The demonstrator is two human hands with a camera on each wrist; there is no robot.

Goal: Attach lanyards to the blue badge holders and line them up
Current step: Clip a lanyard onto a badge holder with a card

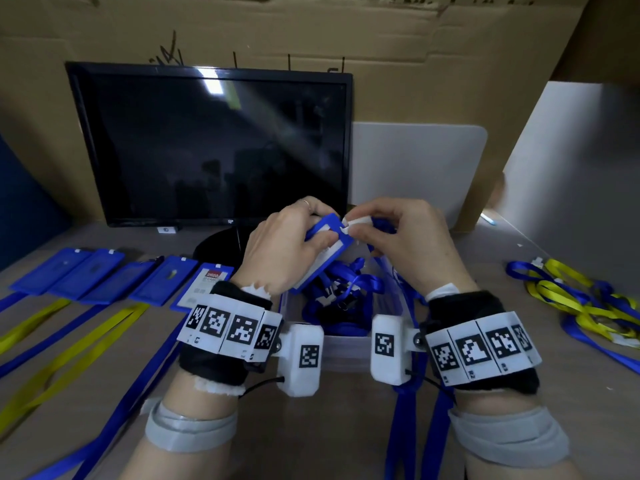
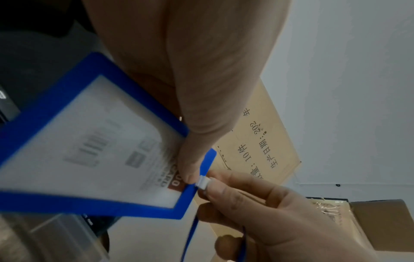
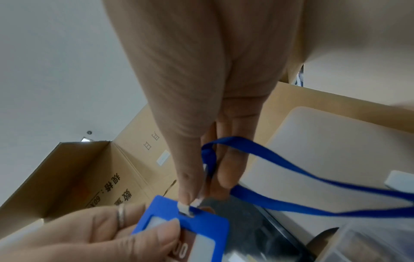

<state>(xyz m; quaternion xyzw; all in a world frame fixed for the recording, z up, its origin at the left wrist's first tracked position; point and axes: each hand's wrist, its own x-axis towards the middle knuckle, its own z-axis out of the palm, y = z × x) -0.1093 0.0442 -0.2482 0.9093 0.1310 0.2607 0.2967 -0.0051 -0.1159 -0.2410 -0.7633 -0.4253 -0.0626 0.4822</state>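
Fingers of the left hand [image 1: 287, 244] grip the blue badge holder [image 1: 325, 237]; right hand [image 1: 394, 233] fingers pinch the lanyard's white clip [image 3: 184, 207] at its slot.

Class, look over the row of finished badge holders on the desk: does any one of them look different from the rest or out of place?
Yes. In the row of badge holders on the left of the desk, the rightmost holder lies face up, showing its white insert card with a red label. The others show plain blue backs, so it looks flipped.
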